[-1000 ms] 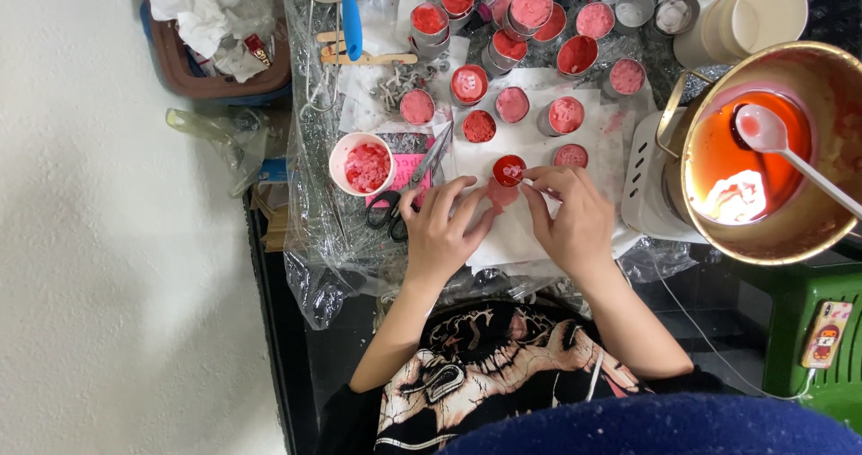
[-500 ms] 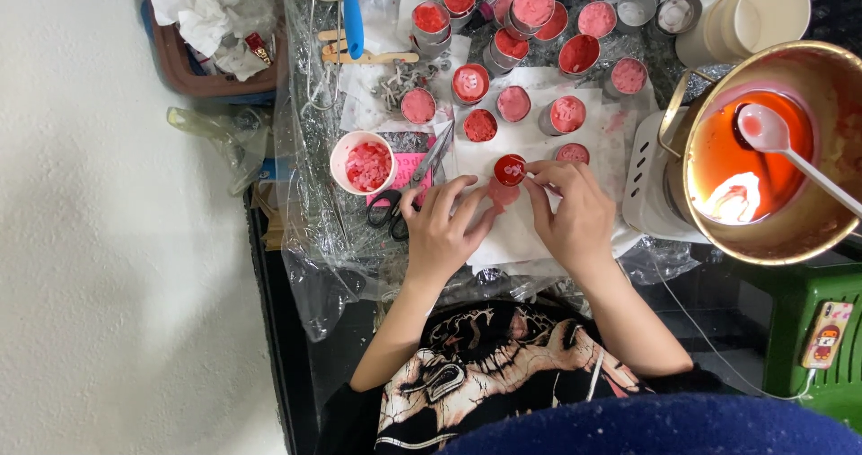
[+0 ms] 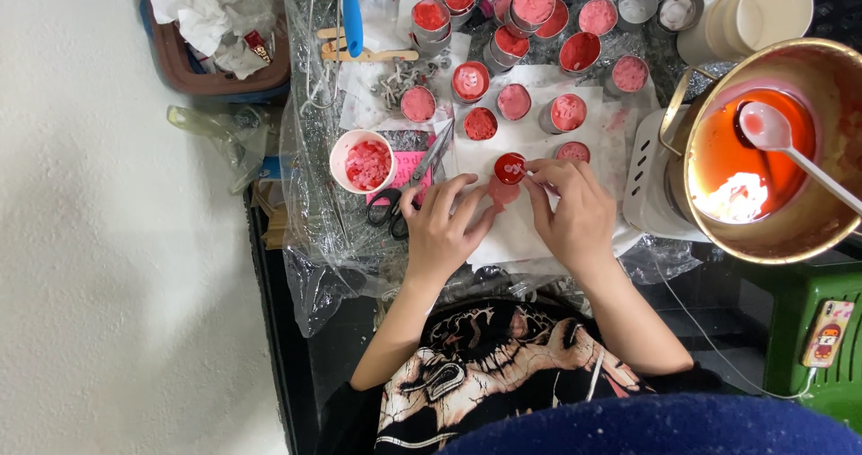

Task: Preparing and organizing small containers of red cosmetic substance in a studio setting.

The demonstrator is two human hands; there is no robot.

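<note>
- Change since the earlier frames: almost none; both hands stay at the small red-filled tin cup (image 3: pixel 510 168), which keeps its place on the white paper sheet (image 3: pixel 530 231).
- Left hand (image 3: pixel 442 226): lies palm down on the paper just left of the cup, fingers spread and slightly curled, their tips beside the cup; holds nothing that can be seen.
- Right hand (image 3: pixel 575 213): fingertips pressed together at the cup's right rim, seemingly pinching a thin white wick there; too small to be sure.
- Black-handled scissors (image 3: pixel 409 190): lie just left of the left hand, partly on a pink printed packet (image 3: pixel 409 168), rectangular.
- White paper cup of pink wax pieces (image 3: pixel 364 161): stands left of the scissors.
- Other small tins with red and pink wax (image 3: pixel 516 100): clustered beyond the hands.
- Brass-coloured pot of molten orange-red wax (image 3: pixel 763 150): at the right, with a white ladle (image 3: pixel 768 127) resting in it.
- Blue-handled tool (image 3: pixel 352 15): at the top.
- Brown tray of crumpled tissue (image 3: pixel 211 33): top left.
- Phone in a cartoon-printed case (image 3: pixel 828 331): on a green stool (image 3: pixel 808 347), lower right.
</note>
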